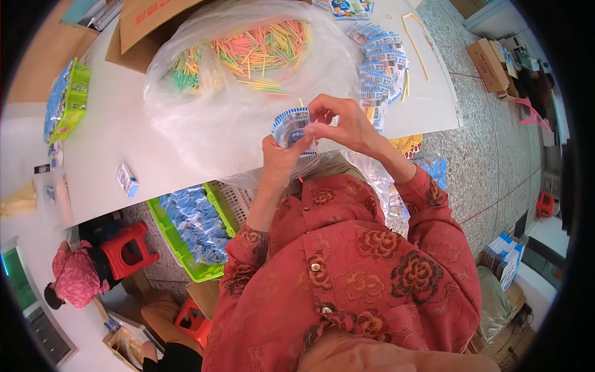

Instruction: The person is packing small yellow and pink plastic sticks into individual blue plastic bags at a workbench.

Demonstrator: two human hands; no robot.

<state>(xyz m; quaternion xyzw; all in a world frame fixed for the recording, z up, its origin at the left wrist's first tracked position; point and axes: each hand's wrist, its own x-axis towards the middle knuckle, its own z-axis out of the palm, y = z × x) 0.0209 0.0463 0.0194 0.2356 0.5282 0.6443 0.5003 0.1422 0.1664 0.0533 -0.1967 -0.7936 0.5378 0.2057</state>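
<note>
My left hand (280, 158) grips a small blue-and-white packet (290, 126) above the near edge of the white table. At the packet's right edge, the bent fingers and thumb of my right hand (344, 124) are closed on it; the exact pinch is partly hidden. A thin yellow stick (301, 102) pokes up behind the packet's top. Beyond my hands lies a large clear plastic bag (186, 124) with many pink, yellow and green sticks (260, 46) in it. Rows of similar blue-and-white packets (379, 65) overlap on the table to the right.
A brown carton (149, 25) stands behind the bag. Green baskets of blue packets sit at the table's left (75, 93) and below its near edge (170, 232). One loose packet (127, 181) lies near the left front. Red stools (129, 245) and other people (80, 273) are at lower left.
</note>
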